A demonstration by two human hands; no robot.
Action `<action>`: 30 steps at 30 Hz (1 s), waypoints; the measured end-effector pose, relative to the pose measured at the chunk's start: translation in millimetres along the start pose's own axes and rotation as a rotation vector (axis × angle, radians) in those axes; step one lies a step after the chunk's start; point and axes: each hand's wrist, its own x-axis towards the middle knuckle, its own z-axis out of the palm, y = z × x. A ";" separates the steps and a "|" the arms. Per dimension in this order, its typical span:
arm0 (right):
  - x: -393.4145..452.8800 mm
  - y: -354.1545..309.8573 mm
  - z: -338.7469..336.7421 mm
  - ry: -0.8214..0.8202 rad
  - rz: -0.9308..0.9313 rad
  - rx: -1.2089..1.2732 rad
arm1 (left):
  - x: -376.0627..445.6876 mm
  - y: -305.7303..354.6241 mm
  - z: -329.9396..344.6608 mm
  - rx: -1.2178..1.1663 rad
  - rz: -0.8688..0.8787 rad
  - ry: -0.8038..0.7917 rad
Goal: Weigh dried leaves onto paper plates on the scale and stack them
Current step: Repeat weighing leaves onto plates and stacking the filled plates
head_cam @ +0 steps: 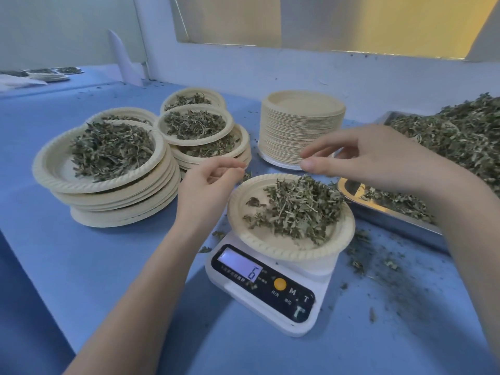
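Note:
A paper plate (259,242) heaped with dried leaves (295,207) sits on a white digital scale (270,288) whose display reads 6. My left hand (208,185) hovers just left of the plate with loosely curled fingers and nothing in it. Above the plate's far rim, my right hand (359,155) is held with thumb and fingers extended and close together; nothing shows between them. Stacks of filled plates stand at the left (105,169) and behind it (197,125). A tall stack of empty plates (300,123) stands behind the scale.
A metal tray (389,217) piled with loose dried leaves (460,131) lies at the right. Leaf crumbs litter the blue table (81,266) right of the scale. A white wall with a window ledge rises behind. More filled plates sit far left (48,74).

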 end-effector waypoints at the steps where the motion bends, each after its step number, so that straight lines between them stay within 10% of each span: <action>1: -0.3 0.4 0.1 -0.019 0.002 -0.005 | 0.2 -0.5 -0.2 -0.005 -0.009 0.001; 14: -1.1 10.3 -10.2 -0.154 -0.001 -0.025 | 3.3 -5.0 -0.7 -0.005 -0.063 -0.039; 22: 0.3 29.0 0.8 -0.631 0.133 -0.193 | -0.4 -5.3 1.2 0.102 -0.196 -0.346; 30: 5.9 40.5 16.7 -0.442 0.016 0.000 | -4.7 6.8 11.2 0.000 -0.222 -0.201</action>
